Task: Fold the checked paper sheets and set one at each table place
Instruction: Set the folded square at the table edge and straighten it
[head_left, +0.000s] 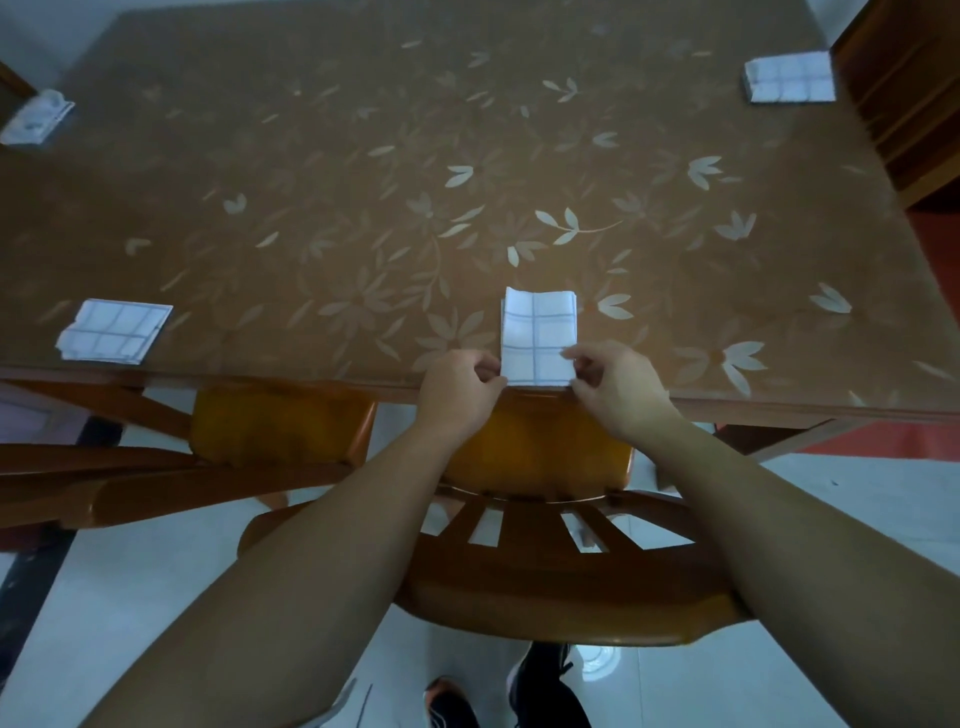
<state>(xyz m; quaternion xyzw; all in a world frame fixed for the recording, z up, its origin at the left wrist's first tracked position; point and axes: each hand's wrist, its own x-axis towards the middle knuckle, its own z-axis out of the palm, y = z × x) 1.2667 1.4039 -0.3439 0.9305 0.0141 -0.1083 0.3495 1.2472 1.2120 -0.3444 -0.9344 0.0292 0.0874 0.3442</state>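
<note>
A folded checked paper sheet (539, 332) lies at the near edge of the brown flowered table (395, 197), in front of the middle chair. My left hand (460, 392) pinches its near left corner. My right hand (615, 387) pinches its near right corner. Three more folded checked sheets lie at other places: one at the near left (115, 331), one at the far left (37, 117), one at the far right (789, 78).
A wooden chair (540, 540) with an orange seat stands between me and the table. A second chair (280, 431) is tucked in to its left. A wooden cabinet (904, 88) stands at the far right. My feet show on the tiled floor below.
</note>
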